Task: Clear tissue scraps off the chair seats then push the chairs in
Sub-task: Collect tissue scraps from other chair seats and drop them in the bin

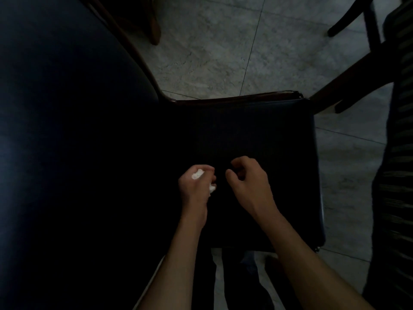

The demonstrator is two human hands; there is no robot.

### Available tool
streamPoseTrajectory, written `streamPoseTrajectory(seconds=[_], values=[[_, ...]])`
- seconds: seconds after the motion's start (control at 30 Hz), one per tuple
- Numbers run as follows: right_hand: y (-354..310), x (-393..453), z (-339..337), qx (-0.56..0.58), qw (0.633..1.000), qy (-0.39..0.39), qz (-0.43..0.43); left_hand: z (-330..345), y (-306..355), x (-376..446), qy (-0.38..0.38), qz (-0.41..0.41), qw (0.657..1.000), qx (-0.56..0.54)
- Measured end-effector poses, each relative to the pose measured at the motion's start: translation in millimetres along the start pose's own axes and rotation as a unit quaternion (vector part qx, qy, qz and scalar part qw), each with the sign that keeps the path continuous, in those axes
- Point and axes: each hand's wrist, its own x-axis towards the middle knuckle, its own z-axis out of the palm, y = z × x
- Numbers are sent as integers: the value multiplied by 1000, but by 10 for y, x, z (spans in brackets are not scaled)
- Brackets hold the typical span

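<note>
A dark padded chair seat (257, 130) fills the middle of the head view, its wooden front rail at the far edge. Both hands hover over its near half. My left hand (196, 189) is closed around white tissue scraps (197, 175), with bits poking out at the knuckles and below the fingers. My right hand (248, 180) is just to the right, fingers curled loosely with thumb and forefinger apart and nothing visible in it. No other scrap shows on the dark seat.
A large dark blue rounded cushion or chair back (67, 130) covers the left side. Grey marble floor tiles (223, 52) lie beyond. Dark wooden chair legs (156, 30) stand at top left, another chair frame (357, 70) and striped fabric (400, 153) at right.
</note>
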Motion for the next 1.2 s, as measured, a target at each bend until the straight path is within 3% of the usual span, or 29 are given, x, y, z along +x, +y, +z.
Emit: streamPoseTrajectory(seconds=[0.07, 0.17, 0.4, 0.87, 1.2], values=[[-15, -7, -103, -63, 998, -5, -11, 9, 81, -72, 9, 66, 991, 115], [-110, -55, -294, -153, 988, -9, -29, 4, 251, -185, 19, 182, 941, 286], [-643, -300, -831, -238, 968, 18, -80, -60, 905, -617, -16, 344, 848, 402], [-2407, -952, -2108, -276, 934, 113, -197, -343, 2665, -2091, 53, 485, 753, 442], [-3166, -1161, -2423, -290, 915, 117, -253, -734, 3388, -2605, 96, 498, 738, 445]])
